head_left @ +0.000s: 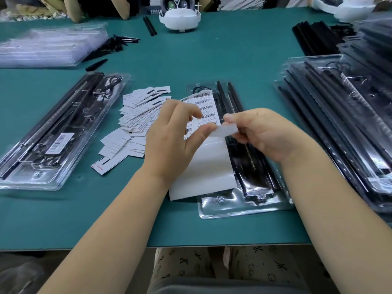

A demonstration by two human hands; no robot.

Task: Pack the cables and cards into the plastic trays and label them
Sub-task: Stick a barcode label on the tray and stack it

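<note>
At the centre of the frame the left hand (pixel 171 132) is holding the sheet of barcode labels (pixel 203 145) with thumb and curled fingers, while the right hand (pixel 263 132) is pinching a single white label (pixel 226 130) between thumb and forefinger, its other fingers curled under. The label is hanging just above the sheet, and both are hovering over a clear plastic tray (pixel 244 206) that is lying on the green table (pixel 191 60) with black strips and a coiled cable inside it. To the left of the hands a loose heap of white cards (pixel 135 115) is spreading across the table, and further left a closed tray (pixel 53 132) (already wearing a barcode label) is lying at a slant. At the right edge a stack of filled trays (pixel 339 124) is rising, and at the upper left a pile of empty clear trays (pixel 48 45) is sitting. A white headset (pixel 180 18) is resting at the top centre.
</note>
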